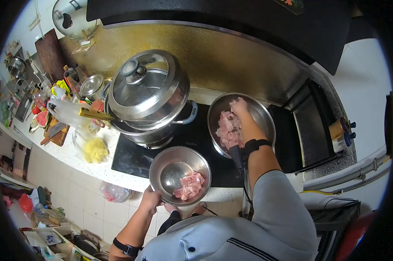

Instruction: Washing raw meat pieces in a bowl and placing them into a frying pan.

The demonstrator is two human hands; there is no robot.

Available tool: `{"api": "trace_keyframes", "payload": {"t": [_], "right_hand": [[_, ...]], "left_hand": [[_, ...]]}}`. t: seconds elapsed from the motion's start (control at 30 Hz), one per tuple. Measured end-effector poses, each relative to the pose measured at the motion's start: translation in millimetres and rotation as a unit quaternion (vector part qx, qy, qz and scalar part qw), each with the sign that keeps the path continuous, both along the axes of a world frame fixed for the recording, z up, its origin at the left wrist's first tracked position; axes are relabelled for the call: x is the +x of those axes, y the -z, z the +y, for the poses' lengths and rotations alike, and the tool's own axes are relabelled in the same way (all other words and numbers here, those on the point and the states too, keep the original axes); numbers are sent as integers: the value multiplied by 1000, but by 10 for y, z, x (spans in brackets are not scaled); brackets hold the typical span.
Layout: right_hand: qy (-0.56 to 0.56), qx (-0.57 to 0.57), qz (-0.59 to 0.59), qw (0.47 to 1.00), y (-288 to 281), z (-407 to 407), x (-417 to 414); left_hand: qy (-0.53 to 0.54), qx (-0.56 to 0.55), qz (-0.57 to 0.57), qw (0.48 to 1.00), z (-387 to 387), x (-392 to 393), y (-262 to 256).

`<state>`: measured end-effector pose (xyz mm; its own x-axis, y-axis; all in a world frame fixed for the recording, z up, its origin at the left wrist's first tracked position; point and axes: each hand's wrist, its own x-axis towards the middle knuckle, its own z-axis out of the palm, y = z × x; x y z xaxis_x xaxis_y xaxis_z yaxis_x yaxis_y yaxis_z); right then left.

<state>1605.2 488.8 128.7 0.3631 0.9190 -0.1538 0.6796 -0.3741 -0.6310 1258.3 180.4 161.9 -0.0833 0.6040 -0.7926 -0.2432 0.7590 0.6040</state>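
Note:
My left hand (150, 199) grips the near-left rim of a stainless steel bowl (165, 168), which is held at the front edge of the cooktop. Several pieces of raw meat (190, 186) lie in that bowl, towards its right side. Over on the right, my right hand (239, 106) reaches into a wide metal pan (258, 114) on the cooktop. Its fingers are at the top of a heap of pale raw meat (229, 129); whether they hold a piece is hard to tell, since the fingertips are partly hidden.
A lidded steel pot (147, 94) stands on the black cooktop (134, 160) at left, a yellow handle (95, 114) jutting beside it. Further left are a bag of yellow food (93, 150), a cleaver (54, 132) on a cutting board and bottles (70, 76). The range hood (222, 19) overhangs.

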Motion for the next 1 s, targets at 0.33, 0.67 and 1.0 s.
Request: {"api": "trace_keyframes", "payload": {"t": [0.33,0.67,1.0], "right_hand": [[-165,120,-93,974,-443,-414,-41],[-603,-28,-54,795,-300,-2304,-1108],[-589,-153,-141,781,-338,-2452,-1355]], "left_hand": [[49,13,9,999,176,52,38],[113,42,-15,993,305,154,8],[108,51,-24,993,202,137,50]]}}
